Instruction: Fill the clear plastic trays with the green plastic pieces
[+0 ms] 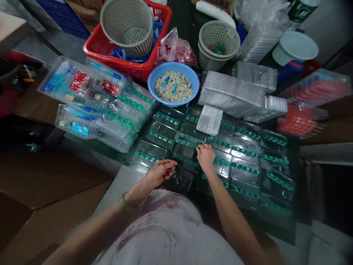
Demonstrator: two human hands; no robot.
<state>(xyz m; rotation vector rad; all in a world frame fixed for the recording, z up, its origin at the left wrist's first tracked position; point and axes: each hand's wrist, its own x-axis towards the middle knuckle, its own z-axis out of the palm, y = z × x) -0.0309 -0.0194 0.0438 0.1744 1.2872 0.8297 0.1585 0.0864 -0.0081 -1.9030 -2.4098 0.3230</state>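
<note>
My right hand [206,158] reaches over the clear plastic trays, its fingers closed in a pinch with a small green cube [198,147] at the tips. Below them lies a tray [180,150] with two rows of green cubes [190,140]. Nearer to me, my left hand [161,172] hovers palm partly up, thumb and fingers pressed together; whatever they hold is too small to make out. Beside it on the left is another tray [138,163] with a row of green cubes [146,156].
More trays with green cubes [245,151] cover the table to the right. A white foam-like tray [210,120], a blue bowl [151,88] of small tan-and-green pieces and stacked clear trays [231,90] stand behind. Filled packs [91,99] pile at left, near a red basket [93,46].
</note>
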